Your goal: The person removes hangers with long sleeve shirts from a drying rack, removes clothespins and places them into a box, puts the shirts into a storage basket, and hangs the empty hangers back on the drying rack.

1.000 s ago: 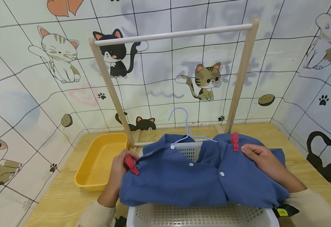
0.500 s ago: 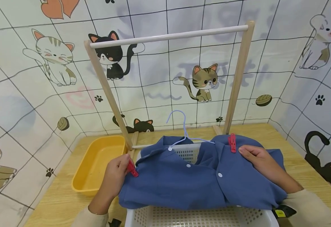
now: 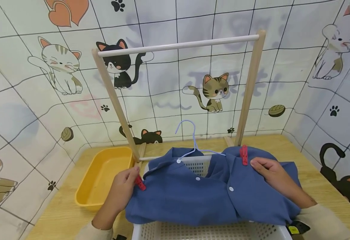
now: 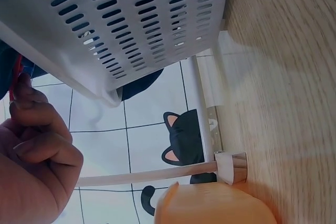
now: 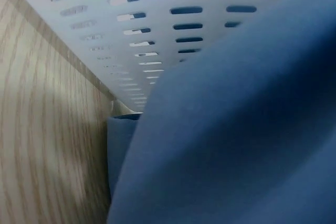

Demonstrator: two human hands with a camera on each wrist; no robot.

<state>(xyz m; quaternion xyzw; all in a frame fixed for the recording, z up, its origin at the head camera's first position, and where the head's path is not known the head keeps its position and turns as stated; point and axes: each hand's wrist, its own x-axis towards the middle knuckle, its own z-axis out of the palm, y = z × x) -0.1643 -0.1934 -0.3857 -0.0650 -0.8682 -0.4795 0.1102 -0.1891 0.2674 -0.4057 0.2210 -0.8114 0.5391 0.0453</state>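
A blue shirt [image 3: 187,203] with white buttons lies spread over the white basket [image 3: 142,231], a lilac hanger [image 3: 194,135] at its collar. My left hand [image 3: 121,188] pinches the end of a red clothespin [image 3: 140,183] at the shirt's left shoulder; in the left wrist view its curled fingers [image 4: 44,124] meet the red plastic. On the other shoulder sits a second red clothespin [image 3: 244,155]. Just right of it, my right hand [image 3: 269,170] grips the shirt fabric between thumb and fingers. Blue cloth [image 5: 220,129] fills much of the right wrist view, where that hand is hidden.
Behind the basket stands a wooden rack [image 3: 250,90] with a white top bar [image 3: 178,45]. A yellow tray [image 3: 103,176] rests on the wooden table [image 3: 58,203] at the left. Cat-patterned sheeting [image 3: 169,83] covers the walls around.
My left hand has shifted from behind the left clothespin so that thumb and fingers now cover its upper end. The right hand keeps its grip on the shirt. The head view has tilted slightly upward.
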